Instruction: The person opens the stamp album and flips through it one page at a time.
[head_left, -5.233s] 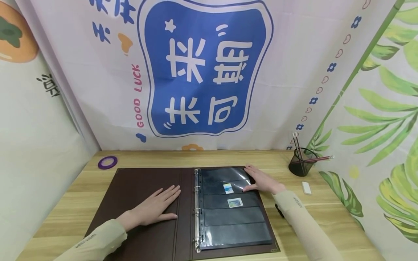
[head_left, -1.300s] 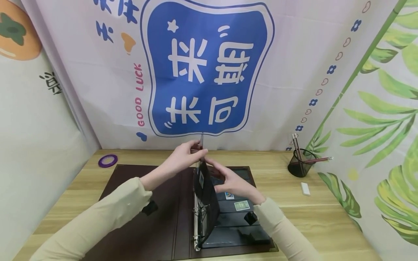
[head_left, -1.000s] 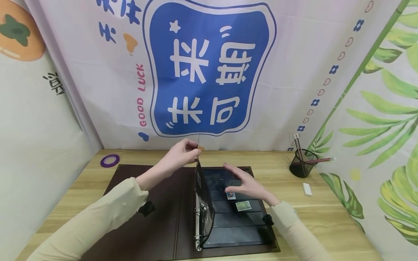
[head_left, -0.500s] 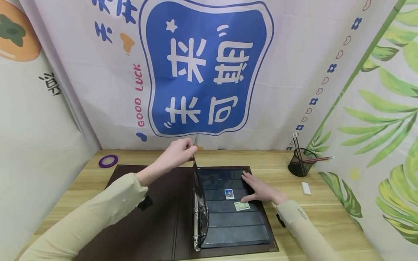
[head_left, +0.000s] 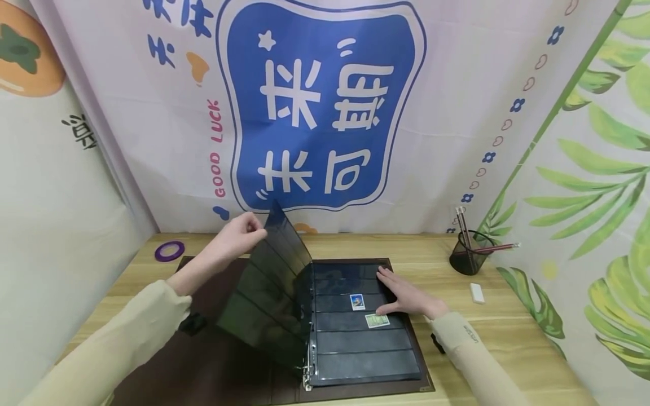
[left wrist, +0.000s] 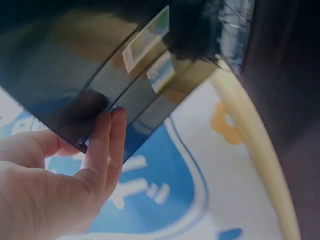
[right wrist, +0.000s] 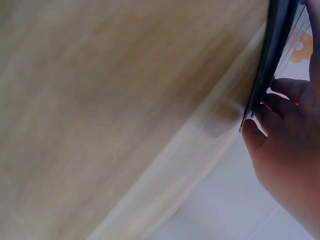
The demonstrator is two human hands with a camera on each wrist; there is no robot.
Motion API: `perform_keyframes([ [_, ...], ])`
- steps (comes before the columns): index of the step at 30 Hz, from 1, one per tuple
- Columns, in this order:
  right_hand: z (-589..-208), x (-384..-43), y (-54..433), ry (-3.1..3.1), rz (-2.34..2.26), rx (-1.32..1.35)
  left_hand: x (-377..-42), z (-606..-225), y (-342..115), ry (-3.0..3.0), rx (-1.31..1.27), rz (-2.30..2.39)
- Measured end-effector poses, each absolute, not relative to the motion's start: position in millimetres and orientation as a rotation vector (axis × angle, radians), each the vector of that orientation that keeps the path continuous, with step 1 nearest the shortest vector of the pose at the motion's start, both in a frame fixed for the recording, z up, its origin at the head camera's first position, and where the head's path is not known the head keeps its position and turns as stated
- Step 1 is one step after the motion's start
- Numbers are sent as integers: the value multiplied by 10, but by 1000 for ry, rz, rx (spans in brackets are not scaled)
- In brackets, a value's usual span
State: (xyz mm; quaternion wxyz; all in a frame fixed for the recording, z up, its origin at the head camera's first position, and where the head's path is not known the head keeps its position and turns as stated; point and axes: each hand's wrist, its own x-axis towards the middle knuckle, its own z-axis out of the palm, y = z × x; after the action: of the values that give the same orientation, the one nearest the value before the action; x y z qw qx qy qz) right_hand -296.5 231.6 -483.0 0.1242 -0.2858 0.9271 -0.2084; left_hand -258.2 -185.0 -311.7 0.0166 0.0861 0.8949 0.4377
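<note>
in the head view, a brown ring-bound stamp album (head_left: 425,380) lies open on a wood-grain table (head_left: 513,338). the left hand (head_left: 236,234) pinches a dark pocket page (head_left: 271,282) near its far outer corner; the page slants up over the album's left cover, fastened at the metal rings (head_left: 307,369). a hold so near the free edge probably lets the sheet turn on its rings without bending much. the right hand (head_left: 406,293) rests on the outer edge of the album's right-hand page (head_left: 363,366), fingers extended and thumb spread away from them, apparently steadying that side. this page bears a blue stamp (head_left: 358,302) and, by the thumb, a green stamp (head_left: 377,321), presumably kept flat by the pocket strips. beyond the album's far left corner lies a purple tape roll (head_left: 168,259); off its far right are a black mesh pencil cup (head_left: 463,260) and a white eraser (head_left: 477,293). in the left wrist view, thumb behind and fingertips together in front clamp the album's raised page, which shows a larger stamp (left wrist: 150,37) and a smaller stamp (left wrist: 161,72). in the right wrist view, fingertips and thumb meet the album's dark edge; how firmly they press, i cannot tell.
</note>
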Motion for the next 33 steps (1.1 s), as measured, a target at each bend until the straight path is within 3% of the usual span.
perform_keyframes([
  [15,-4817,-2959,2310,2719,-594,-851,-2356,-3750,-2743,2512,-11,1512],
  [26,-4822,-2981,2310,2729,-556,-856,-2277,-4309,-2895,2569,-133,1467],
  [33,-4811,-3021,2323,2808,-460,-830,-2197,-4438,-2881,2802,-99,1244],
])
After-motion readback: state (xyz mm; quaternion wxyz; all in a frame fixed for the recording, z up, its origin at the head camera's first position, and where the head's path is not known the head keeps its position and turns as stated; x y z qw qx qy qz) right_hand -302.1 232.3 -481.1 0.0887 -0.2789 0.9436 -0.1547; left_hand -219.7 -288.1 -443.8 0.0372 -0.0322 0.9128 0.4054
